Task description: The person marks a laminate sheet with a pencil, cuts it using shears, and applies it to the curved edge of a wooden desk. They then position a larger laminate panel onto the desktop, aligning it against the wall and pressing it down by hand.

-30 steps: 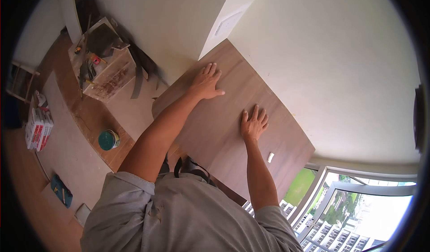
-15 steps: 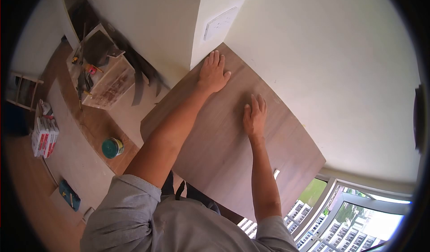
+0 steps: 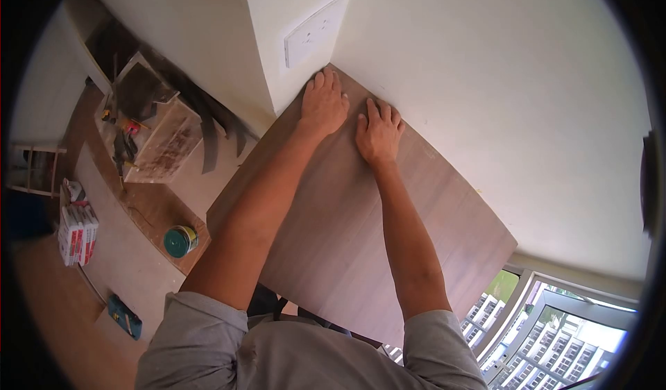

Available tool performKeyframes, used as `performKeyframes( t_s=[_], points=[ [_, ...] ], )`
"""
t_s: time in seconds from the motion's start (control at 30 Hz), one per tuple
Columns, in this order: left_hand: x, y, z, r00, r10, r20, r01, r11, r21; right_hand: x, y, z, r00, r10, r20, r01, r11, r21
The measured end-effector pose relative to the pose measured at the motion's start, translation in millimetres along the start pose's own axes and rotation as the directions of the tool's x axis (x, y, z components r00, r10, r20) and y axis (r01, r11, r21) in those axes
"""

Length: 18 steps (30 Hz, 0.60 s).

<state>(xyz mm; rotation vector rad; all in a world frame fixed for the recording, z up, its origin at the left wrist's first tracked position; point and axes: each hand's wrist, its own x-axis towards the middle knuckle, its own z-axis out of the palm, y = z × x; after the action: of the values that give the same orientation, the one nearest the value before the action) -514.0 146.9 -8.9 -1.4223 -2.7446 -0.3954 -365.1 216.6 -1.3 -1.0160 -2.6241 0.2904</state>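
Note:
A brown wood-grain board (image 3: 326,216) lies flat in the corner, its edges along two pale walls. My left hand (image 3: 325,104) presses on its far corner, close to the wall edge, fingers extended and bent a little at the tips. Just right of it, my right hand (image 3: 380,134) lies on the board with its fingers pointing to the right wall's edge. Neither hand holds anything. Above my left hand, a white socket plate (image 3: 312,33) is on the wall.
On the left stands a worn box (image 3: 166,140) with tools on top. A green-lidded can (image 3: 177,243), stacked red-and-white packs (image 3: 78,234) and a teal case (image 3: 125,317) lie lower left. A window (image 3: 555,341) is at lower right.
My right hand has moved forward along the board, nearer the corner and my left hand. My left hand stays at the far corner. A small white piece on the board is now out of sight.

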Motion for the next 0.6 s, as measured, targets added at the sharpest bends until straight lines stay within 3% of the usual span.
performKeyframes(
  t_s=[0.07, 0.2, 0.27, 0.37, 0.4, 0.53, 0.6],
  points=[
    [-0.3, -0.6, 7.4, 0.992, -0.001, -0.124, 0.0, 1.0, -0.005, 0.6, 1.1, 1.0, 0.997, -0.036, -0.062, 0.037, 0.999, 0.01],
    [3.4, -2.0, 8.9, 0.995, 0.054, -0.08, -0.054, 0.999, 0.004, 2.0, -0.3, 1.2, 0.996, 0.041, -0.08, -0.038, 0.998, 0.041],
    [4.7, -0.4, 13.2, 0.993, 0.03, -0.112, -0.026, 0.999, 0.037, 1.8, 2.5, 2.6, 0.987, -0.012, -0.16, 0.024, 0.997, 0.074],
    [7.5, -1.5, 13.2, 0.987, 0.078, -0.141, -0.07, 0.996, 0.058, -0.5, 3.8, 1.0, 0.987, 0.045, -0.155, -0.027, 0.993, 0.116],
    [6.8, -3.3, 11.1, 0.986, 0.099, -0.135, -0.091, 0.994, 0.063, -2.6, 7.1, -0.1, 0.989, 0.001, -0.148, 0.025, 0.984, 0.174],
    [5.8, 4.1, 0.3, 0.993, 0.097, -0.072, -0.089, 0.989, 0.115, -45.4, 66.1, -24.1, 0.986, -0.078, -0.146, 0.106, 0.976, 0.19],
    [5.9, 1.4, 7.8, 0.988, 0.113, -0.11, -0.099, 0.988, 0.121, -92.2, 119.9, -67.4, 0.987, 0.07, -0.143, -0.047, 0.986, 0.157]
  ],
)
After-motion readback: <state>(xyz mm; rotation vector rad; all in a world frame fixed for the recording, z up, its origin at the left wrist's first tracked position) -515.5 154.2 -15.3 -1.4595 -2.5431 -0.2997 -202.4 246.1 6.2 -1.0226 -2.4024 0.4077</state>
